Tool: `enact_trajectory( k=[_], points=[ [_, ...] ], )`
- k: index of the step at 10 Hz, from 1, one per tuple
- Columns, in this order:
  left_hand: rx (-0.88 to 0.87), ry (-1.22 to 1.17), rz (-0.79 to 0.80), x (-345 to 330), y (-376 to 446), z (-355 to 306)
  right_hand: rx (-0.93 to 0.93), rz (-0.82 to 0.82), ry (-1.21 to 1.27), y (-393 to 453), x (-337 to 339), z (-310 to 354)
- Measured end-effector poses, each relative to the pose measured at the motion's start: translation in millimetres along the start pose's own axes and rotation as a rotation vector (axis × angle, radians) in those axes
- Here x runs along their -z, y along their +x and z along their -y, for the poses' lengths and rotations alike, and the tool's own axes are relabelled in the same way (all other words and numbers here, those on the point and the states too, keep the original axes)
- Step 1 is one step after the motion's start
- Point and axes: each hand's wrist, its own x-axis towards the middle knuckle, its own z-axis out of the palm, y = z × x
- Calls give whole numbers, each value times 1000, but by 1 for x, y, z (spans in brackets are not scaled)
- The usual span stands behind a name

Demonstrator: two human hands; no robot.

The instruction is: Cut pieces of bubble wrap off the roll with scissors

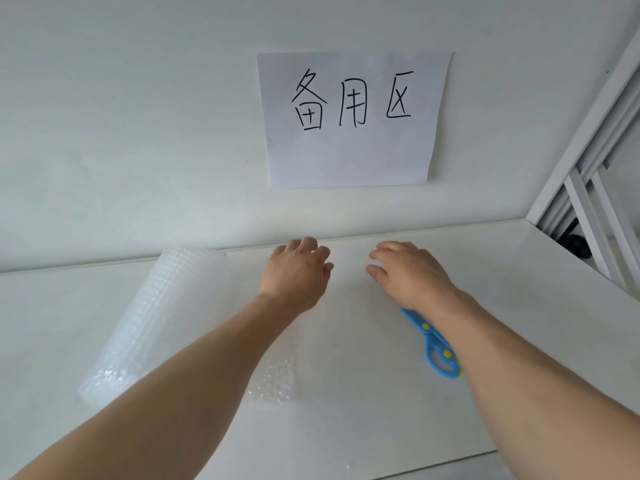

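A roll of clear bubble wrap (152, 323) lies on the white table at the left, running from the wall toward me. Its unrolled sheet (277, 375) spreads flat to the right across the table. My left hand (298, 268) rests palm down on the far part of the sheet, fingers slightly spread. My right hand (408, 271) lies palm down beside it, a short gap between the two. Blue scissors with yellow dots (436, 344) lie on the table under my right forearm, blades partly hidden by the wrist.
A white wall stands right behind the table, with a paper sign (349, 119) bearing handwritten characters. A white metal frame (588, 188) rises at the right. The table's front edge (450, 462) shows at the lower right.
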Motion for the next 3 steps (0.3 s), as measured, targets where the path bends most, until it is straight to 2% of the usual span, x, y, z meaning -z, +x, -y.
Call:
enact_trajectory(
  k=[2,3],
  points=[
    [-248,22,-230,89,-16,15,120,-135,-52,-46,80,10],
    [-351,9,-467,141,-36,23,166,-293,19,-84,127,19]
  ],
)
